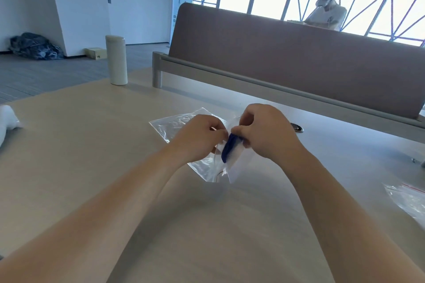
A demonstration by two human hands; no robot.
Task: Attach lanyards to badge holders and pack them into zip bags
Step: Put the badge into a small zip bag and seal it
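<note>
- Table: bare wood runs wide to the left and near edges, and a brown partition walls off the far side.
- Pale flask: upright by the far left edge, well apart from the hands.
- Left hand and right hand: they meet mid-table, fingers curled, both pinching the top of the held zip bag.
- Blue lanyard: bunched at that bag's mouth, showing through the plastic.
- Flat zip bag: lies on the table beneath the hands.

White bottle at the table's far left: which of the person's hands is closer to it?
Left. The left hand lies right of and nearer the camera than the bottle; the right hand is farther right again. Both pinch the clear bag.
</note>
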